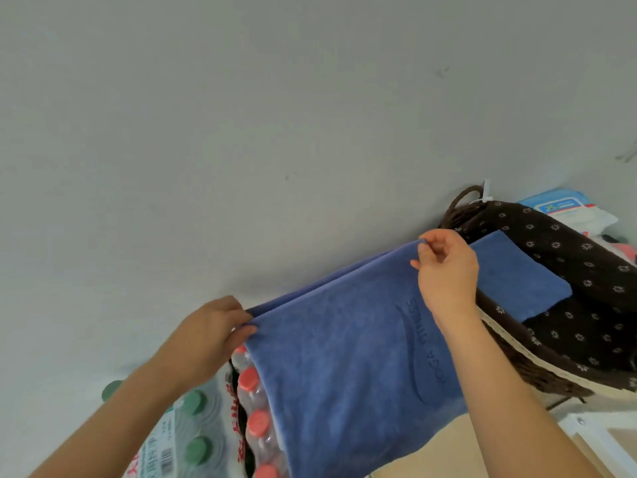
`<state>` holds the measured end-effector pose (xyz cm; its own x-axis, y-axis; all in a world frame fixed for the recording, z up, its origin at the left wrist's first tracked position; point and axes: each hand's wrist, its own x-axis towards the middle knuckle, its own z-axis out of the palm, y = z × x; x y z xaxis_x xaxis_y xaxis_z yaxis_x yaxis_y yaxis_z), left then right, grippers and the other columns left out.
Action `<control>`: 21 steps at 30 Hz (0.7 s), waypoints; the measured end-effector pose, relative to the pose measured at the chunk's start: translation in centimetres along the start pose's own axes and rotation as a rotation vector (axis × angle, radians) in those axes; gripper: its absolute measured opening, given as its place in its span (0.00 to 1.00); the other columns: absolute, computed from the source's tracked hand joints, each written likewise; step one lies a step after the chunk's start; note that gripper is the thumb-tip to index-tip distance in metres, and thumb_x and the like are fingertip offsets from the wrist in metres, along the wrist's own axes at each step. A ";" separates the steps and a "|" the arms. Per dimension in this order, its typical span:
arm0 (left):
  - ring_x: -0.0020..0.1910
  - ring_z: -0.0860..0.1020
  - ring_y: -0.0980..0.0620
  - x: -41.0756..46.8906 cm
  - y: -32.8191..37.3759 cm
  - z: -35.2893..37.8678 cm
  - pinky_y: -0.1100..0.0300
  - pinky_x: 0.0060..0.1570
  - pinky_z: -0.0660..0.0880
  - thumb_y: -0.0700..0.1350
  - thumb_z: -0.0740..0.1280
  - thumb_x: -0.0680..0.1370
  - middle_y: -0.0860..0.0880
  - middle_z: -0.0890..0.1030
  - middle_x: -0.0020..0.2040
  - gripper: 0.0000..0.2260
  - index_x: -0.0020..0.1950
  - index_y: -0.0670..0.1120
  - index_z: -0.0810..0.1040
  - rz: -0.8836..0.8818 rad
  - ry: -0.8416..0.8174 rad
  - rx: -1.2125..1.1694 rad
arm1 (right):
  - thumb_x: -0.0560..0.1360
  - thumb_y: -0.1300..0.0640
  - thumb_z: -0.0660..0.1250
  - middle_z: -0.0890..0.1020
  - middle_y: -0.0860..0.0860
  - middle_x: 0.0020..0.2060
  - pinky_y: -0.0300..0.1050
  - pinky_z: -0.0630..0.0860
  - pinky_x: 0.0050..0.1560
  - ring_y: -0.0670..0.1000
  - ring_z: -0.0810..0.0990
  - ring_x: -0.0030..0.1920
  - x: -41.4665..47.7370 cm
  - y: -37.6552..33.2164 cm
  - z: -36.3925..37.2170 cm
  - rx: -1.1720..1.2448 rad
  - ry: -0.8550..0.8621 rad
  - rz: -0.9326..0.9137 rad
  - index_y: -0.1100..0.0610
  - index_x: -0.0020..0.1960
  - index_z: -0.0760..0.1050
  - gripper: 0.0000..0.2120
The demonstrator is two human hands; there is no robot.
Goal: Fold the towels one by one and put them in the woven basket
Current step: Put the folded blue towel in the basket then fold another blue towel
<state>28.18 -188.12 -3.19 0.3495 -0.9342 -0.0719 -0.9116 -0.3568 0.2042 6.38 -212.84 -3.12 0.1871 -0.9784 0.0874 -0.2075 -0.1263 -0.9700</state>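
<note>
While we faced a plain grey wall (241, 115), we counted two blue towels, one woven basket (537, 377) and two shrink-wrapped bottle packs (255, 426). One folded towel (517, 274) lay flat inside the basket, by its left rim. Our left hand (213, 326) and right hand (448, 267) each pinched a top corner of the held towel (344, 357), doubled over. Its top edge slanted up rightward toward the basket; the cloth hung over the packs.

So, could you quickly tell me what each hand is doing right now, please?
Left hand: pinches a top corner of the blue towel.
Right hand: pinches its other top corner.
</note>
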 end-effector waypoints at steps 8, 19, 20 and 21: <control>0.36 0.79 0.62 -7.4 2.4 -4.0 0.74 0.35 0.71 0.44 0.76 0.70 0.61 0.82 0.32 0.08 0.32 0.54 0.83 -0.271 0.313 -0.469 | 0.78 0.65 0.63 0.76 0.44 0.40 0.51 0.81 0.47 0.46 0.79 0.41 -3.5 -2.4 -0.6 0.011 0.106 -0.077 0.56 0.49 0.74 0.05; 0.43 0.78 0.54 -14.4 8.9 -7.1 0.63 0.45 0.74 0.37 0.66 0.78 0.53 0.81 0.43 0.14 0.47 0.58 0.80 0.230 0.104 -0.643 | 0.77 0.61 0.63 0.79 0.51 0.43 0.47 0.74 0.48 0.51 0.78 0.43 -10.2 -6.9 -11.5 -0.240 0.287 -0.231 0.54 0.50 0.76 0.05; 0.44 0.77 0.55 -14.7 9.5 -7.1 0.66 0.45 0.73 0.37 0.64 0.78 0.56 0.80 0.45 0.15 0.48 0.58 0.80 0.286 0.056 -0.590 | 0.78 0.61 0.62 0.79 0.51 0.43 0.48 0.77 0.47 0.52 0.79 0.41 -10.4 -7.3 -12.1 -0.217 0.295 -0.215 0.54 0.50 0.75 0.05; 0.45 0.77 0.57 -14.9 10.1 -7.1 0.67 0.46 0.72 0.37 0.63 0.79 0.58 0.79 0.45 0.15 0.48 0.58 0.80 0.323 0.002 -0.557 | 0.78 0.62 0.61 0.79 0.50 0.42 0.50 0.79 0.46 0.52 0.81 0.38 -10.6 -7.9 -12.4 -0.180 0.297 -0.200 0.53 0.49 0.74 0.05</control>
<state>15.29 -177.81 6.86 0.0772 -0.9938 0.0795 -0.7219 -0.0007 0.6920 -5.91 -203.50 6.38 -0.0395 -0.9330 0.3576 -0.3655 -0.3196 -0.8742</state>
